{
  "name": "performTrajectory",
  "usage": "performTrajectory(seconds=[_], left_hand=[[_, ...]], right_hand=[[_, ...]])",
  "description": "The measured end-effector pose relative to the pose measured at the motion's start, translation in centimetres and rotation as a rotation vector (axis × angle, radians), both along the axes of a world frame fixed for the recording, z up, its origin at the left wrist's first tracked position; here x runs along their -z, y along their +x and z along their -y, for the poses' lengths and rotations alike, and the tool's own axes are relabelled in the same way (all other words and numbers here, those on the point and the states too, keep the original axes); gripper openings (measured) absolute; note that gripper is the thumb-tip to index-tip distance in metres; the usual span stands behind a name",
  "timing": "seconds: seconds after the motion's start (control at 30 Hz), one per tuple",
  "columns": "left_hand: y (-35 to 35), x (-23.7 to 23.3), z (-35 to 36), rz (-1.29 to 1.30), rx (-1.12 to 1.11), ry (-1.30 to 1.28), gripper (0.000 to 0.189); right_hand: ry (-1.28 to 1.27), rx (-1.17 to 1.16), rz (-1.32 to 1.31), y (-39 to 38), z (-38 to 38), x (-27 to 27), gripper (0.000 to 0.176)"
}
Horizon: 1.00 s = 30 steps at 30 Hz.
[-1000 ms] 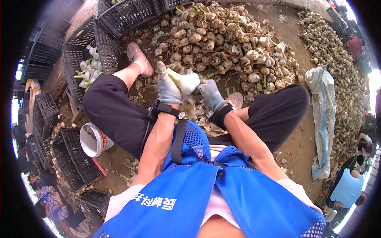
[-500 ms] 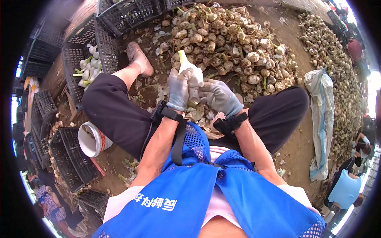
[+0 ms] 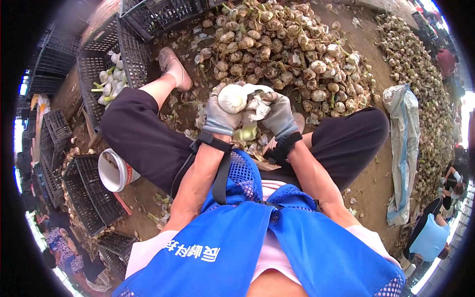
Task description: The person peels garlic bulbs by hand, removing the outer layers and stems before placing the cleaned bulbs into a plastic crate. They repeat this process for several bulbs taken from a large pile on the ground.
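Note:
A white garlic bulb (image 3: 232,98) sits in my gloved left hand (image 3: 217,113), whose fingers are wrapped round it from the left and below. Its stem points right, toward my gloved right hand (image 3: 278,113). That hand is closed on loose papery skin (image 3: 259,108) beside the bulb. Both hands are above the floor between my bent legs, just in front of a large heap of unpeeled garlic (image 3: 292,54). Bits of skin lie below them.
At the left, a black crate (image 3: 91,74) holds white bulbs. Nearby are a white bucket (image 3: 113,171) and an empty black crate (image 3: 91,193). A pale sack (image 3: 402,148) lies right, beside another garlic heap (image 3: 435,128). Other people sit at both edges.
The bulb has turned from stem-up to stem pointing right. My right hand has moved slightly up and right, and loose skin now shows in its fingers.

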State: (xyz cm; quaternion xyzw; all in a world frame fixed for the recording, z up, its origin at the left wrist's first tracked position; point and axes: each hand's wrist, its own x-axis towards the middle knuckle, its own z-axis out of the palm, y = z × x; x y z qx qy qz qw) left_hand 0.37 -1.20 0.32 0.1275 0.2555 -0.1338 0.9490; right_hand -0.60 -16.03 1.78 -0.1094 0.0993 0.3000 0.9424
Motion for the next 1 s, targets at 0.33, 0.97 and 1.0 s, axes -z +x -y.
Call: performTrajectory(seconds=[0.33,0.97,1.0], left_hand=[[0.8,-1.8,-2.1,0.174,-0.147,0.141,0.028],[1.5,6.3,-1.3,-0.323,0.061,0.421,0.021],[1.4,6.5,-1.2,-0.27,0.064,0.516,0.021]], right_hand=[[-2.169,-1.038,0.931,-0.7,-1.2,3.8,0.041],[-1.521,0.165,0.832,18.8,-7.9,-5.8,0.022],[-1.977,0.197,0.898,19.3,-6.2,-3.8,0.022]])
